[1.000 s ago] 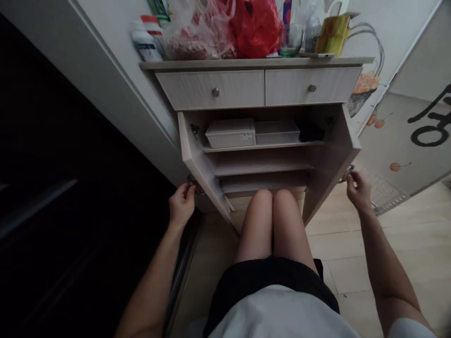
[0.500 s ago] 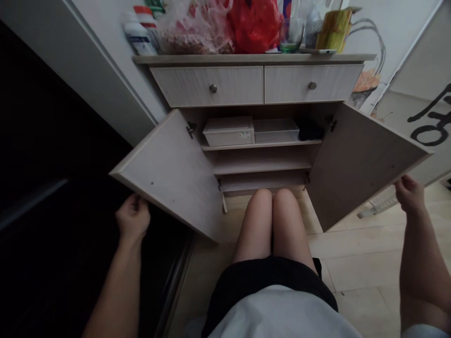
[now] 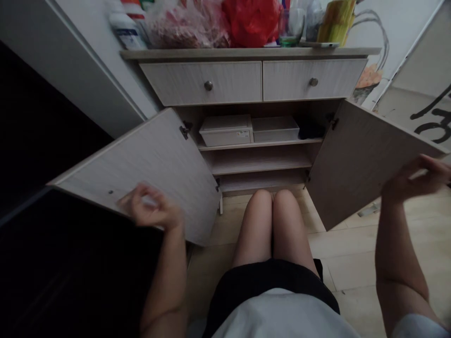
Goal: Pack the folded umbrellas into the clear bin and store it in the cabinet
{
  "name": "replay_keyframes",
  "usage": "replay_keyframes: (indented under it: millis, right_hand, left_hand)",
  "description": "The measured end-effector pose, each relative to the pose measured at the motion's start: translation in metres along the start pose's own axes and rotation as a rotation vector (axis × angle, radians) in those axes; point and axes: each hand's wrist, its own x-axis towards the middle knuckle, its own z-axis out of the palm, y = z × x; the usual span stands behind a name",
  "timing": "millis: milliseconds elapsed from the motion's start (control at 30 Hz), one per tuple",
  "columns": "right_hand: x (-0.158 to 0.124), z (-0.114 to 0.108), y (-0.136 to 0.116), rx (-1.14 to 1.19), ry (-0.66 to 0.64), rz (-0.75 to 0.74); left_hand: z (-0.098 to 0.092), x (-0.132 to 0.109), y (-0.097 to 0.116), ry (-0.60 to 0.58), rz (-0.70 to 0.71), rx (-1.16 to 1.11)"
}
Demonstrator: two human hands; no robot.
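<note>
A pale wooden cabinet [image 3: 262, 164] stands in front of me with both lower doors swung outward. My left hand [image 3: 155, 206], blurred by motion, hovers before the inner face of the left door [image 3: 141, 155], loosely curled with a gap between thumb and fingers and nothing seen in it. At the outer edge of the right door [image 3: 373, 155] is my right hand [image 3: 416, 180], its fingers bent and apart; whether they touch the door I cannot tell. On the upper shelf sit a white lidded box [image 3: 225, 131], a translucent bin [image 3: 275, 129] and something dark [image 3: 310, 129].
Above are two drawers with round knobs. The cabinet top [image 3: 253, 53] carries a white bottle [image 3: 127, 30], a clear plastic bag [image 3: 186, 26], a red bag [image 3: 250, 23] and a glass [image 3: 291, 30]. A dark panel [image 3: 70, 263] lies at the left; my knees are near the lowest shelf.
Both doors have swung wider outward. My left hand has come off the left door's edge and moved right; my right hand has opened its fingers and shifted slightly at the right door.
</note>
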Motion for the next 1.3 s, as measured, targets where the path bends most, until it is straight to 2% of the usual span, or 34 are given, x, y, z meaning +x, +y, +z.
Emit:
replay_keyframes:
  millis: [33,100,133,233,333,400,533,767,1067,1300]
  right_hand:
    - [-0.002,0.016,-0.014,0.044,-0.022,-0.115]
    - [-0.006,0.058,-0.037,0.149,-0.255,-0.285]
    - [-0.008,0.082,-0.044,0.178,-0.395,-0.332]
    - [-0.015,0.155,-0.052,0.103,-0.665,-0.372]
    - [-0.021,0.214,-0.046,-0.079,-0.875,-0.405]
    - [-0.025,0.243,-0.041,-0.18,-0.973,-0.419]
    - [-0.03,0.279,-0.038,-0.332,-1.076,-0.451]
    - [-0.041,0.314,-0.037,-0.468,-1.207,-0.541]
    - [-0.047,0.327,-0.047,-0.514,-1.273,-0.486]
    - [-0.047,0.331,-0.046,-0.523,-1.288,-0.445]
  left_hand:
    - [0.023,-0.006,0.016,-0.138,0.037,-0.08]
    - [0.077,-0.019,0.043,-0.423,0.118,-0.215]
    - [0.104,-0.025,0.054,-0.578,0.148,-0.25]
    - [0.177,-0.045,0.075,-0.974,0.236,-0.188]
    - [0.225,-0.061,0.084,-1.245,0.349,-0.074]
    - [0.246,-0.067,0.087,-1.345,0.409,-0.011]
    - [0.279,-0.073,0.091,-1.402,0.475,0.056]
    - [0.318,-0.087,0.104,-1.461,0.616,0.084]
    - [0.341,-0.107,0.106,-1.406,0.583,0.046]
    - [0.348,-0.101,0.102,-1.503,0.579,0.044]
